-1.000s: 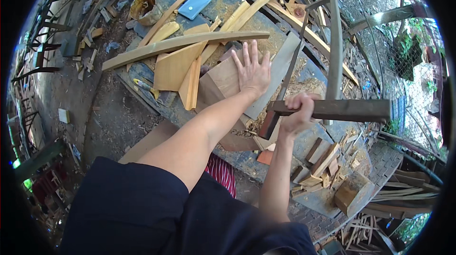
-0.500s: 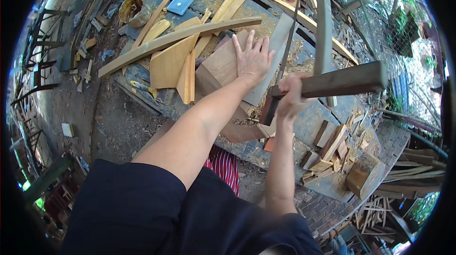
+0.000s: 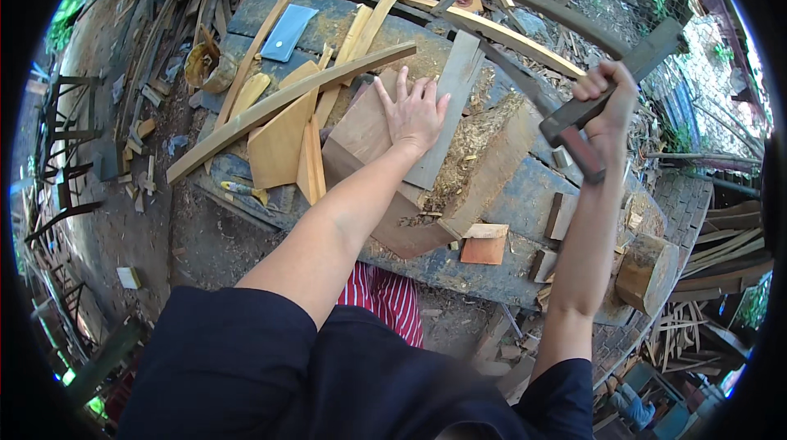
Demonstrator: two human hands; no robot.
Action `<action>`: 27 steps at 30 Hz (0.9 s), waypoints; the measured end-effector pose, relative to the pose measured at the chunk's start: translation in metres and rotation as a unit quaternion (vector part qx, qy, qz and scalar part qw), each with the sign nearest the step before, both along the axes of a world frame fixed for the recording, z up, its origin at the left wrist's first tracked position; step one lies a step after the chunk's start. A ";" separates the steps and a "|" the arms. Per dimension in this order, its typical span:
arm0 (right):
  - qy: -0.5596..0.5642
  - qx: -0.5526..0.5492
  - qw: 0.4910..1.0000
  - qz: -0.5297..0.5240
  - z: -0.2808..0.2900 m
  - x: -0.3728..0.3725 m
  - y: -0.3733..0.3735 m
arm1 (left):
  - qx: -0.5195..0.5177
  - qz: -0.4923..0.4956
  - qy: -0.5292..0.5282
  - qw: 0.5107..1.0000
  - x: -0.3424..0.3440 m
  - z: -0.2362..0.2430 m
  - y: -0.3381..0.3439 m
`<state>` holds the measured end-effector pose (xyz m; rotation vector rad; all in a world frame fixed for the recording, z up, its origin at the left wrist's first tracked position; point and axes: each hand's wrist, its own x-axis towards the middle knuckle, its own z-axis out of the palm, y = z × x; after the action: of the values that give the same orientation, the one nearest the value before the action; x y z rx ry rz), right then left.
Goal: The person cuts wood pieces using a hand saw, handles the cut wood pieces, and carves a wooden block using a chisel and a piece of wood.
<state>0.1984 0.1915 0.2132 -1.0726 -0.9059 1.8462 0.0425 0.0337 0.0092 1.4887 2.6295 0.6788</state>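
My left hand (image 3: pixel 410 116) lies flat with fingers spread on a brown board (image 3: pixel 357 136), beside a grey plank (image 3: pixel 443 120). My right hand (image 3: pixel 607 108) grips a dark wooden frame saw (image 3: pixel 643 59) at its handle end, raised to the right; its blade slants toward the upper left. Below and between my hands is a rough timber block (image 3: pixel 500 169) with sawdust and chips along it. Left of my left hand, a long pale batten (image 3: pixel 270 124) lies across several cut wood pieces (image 3: pixel 270 153).
The weathered blue-grey bench (image 3: pixel 529 202) holds a blue flat case (image 3: pixel 285 34), a yellow-handled tool (image 3: pixel 246 192), small offcuts (image 3: pixel 484 243) and a larger block (image 3: pixel 643 272). A bucket (image 3: pixel 209 71) is at upper left. Scrap timber (image 3: pixel 713 251) surrounds the bench; wire fencing stands at upper right.
My right hand and the saw have moved right and upward, with the saw turning to tilt up to the right, uncovering the timber block. My left hand stays flat on the board.
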 end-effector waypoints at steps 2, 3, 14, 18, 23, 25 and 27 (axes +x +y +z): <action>0.019 0.025 0.999 -0.026 -0.019 0.006 -0.013 | 0.003 -0.005 0.003 1.000 0.002 -0.002 0.003; 0.029 0.038 0.998 -0.042 -0.025 0.005 -0.027 | 0.001 -0.007 0.004 1.000 0.002 -0.002 0.002; -0.107 0.354 0.913 -0.172 -0.154 -0.029 -0.177 | 0.001 -0.008 0.033 0.999 0.010 0.002 0.003; -0.043 0.271 0.947 -0.168 -0.105 -0.017 -0.149 | 0.003 -0.001 0.035 0.999 0.003 -0.003 0.000; -0.002 0.090 0.993 -0.078 -0.024 0.045 -0.027 | 0.004 -0.008 0.023 1.000 0.005 0.006 -0.001; 0.086 -0.003 0.995 -0.041 -0.011 0.068 0.023 | -0.024 -0.048 0.008 0.999 0.008 0.011 0.001; 0.125 -0.035 0.990 -0.062 0.005 0.093 0.061 | -0.024 -0.049 0.016 0.998 0.008 0.008 0.001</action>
<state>0.2916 0.2527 0.2186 -0.8929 -0.6184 1.8685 0.0508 0.0346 0.0169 1.6141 2.5564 0.5852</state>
